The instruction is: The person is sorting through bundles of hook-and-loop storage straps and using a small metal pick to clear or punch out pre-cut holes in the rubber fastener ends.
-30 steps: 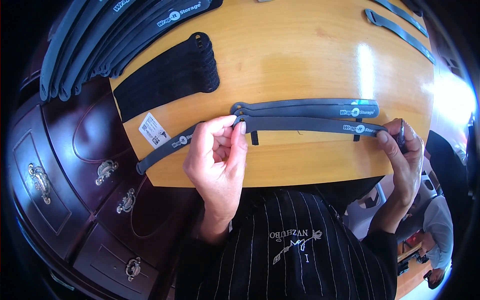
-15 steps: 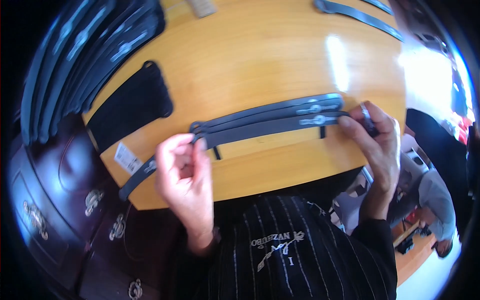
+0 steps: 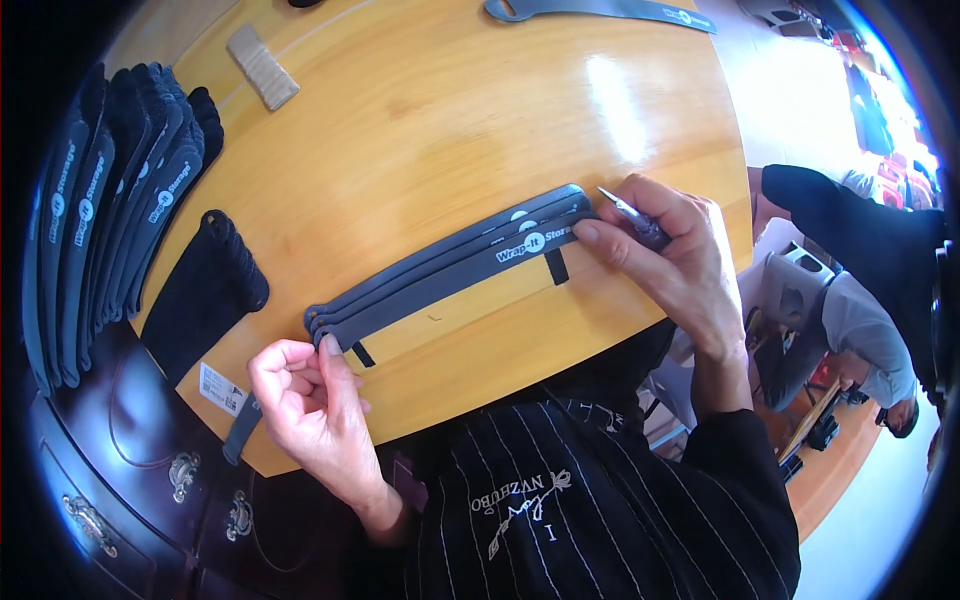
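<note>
A few dark grey straps (image 3: pixel 420 298) with pale lettering lie overlapped across the table in front of me. My left hand (image 3: pixel 312 412) has thumb and fingertips closed on the looped left end of the nearest strap. At its other end, the thumb of my right hand (image 3: pixel 668 255) presses on the strap tip. That same hand holds a small pointed tool (image 3: pixel 640 220) with a metal tip and dark handle, tip toward the far left; its exact kind is unclear. Two short black marks (image 3: pixel 557 267) show on the tabletop just below the strap.
Rows of similar straps (image 3: pixel 110 220) stack at the far left. Nearer lies a black bundle of straps (image 3: pixel 205 285), beside a white label (image 3: pixel 222 388). A tan block (image 3: pixel 263 68) and another strap (image 3: pixel 610 12) lie farther back. Another person (image 3: pixel 870 345) sits at right.
The view has shifted, so the table contents appear moved left. The nearest strap now lies closer against the others. The pointed tool has tilted so its tip points leftward.
</note>
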`<state>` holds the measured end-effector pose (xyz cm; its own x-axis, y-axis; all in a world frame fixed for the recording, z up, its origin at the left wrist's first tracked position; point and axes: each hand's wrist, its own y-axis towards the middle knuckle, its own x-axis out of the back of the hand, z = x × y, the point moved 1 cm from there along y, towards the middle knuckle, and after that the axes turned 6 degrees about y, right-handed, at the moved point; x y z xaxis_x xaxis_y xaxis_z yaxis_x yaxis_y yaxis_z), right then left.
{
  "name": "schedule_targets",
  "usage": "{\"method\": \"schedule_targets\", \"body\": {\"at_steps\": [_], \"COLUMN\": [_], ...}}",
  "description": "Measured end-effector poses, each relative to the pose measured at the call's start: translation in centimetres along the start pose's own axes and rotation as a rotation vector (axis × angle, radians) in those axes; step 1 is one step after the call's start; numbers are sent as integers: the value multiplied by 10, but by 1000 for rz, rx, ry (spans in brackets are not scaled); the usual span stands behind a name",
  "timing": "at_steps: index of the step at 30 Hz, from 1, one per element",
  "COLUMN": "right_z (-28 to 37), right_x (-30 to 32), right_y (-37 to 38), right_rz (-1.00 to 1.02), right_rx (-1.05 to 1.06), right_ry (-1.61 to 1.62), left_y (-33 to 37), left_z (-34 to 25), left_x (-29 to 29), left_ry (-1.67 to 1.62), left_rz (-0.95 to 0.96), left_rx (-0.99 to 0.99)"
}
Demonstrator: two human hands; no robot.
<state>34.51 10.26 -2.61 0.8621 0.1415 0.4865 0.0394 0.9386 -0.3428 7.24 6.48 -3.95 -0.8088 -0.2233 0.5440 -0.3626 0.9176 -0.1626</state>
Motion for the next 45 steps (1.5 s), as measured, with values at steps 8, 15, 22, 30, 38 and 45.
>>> {"method": "schedule_targets", "body": {"at_steps": [8,15,22,30,38,45], "right_z": [5,4,10,3,15,8], "right_x": [0,-3,-3,-3,1,4], "right_y": [1,3,5,13,13,15], "right_rz": [-25,-7,-29,-21,23,21], "right_rx": [14,3,6,69,-134,-62], "right_ry": [-13,-51,-146,-32,-22,-28], "left_y": [1,2,2,0,3,6], "left_z": [1,-1,-3,-4,-7,-11], "left_x": [0,1,1,1,8,14], "left_ry": [15,45,0,40,-16,-151], "left_rz": [18,15,33,36,114,199], "left_rx": [-13,0,43,25,102,307]}}
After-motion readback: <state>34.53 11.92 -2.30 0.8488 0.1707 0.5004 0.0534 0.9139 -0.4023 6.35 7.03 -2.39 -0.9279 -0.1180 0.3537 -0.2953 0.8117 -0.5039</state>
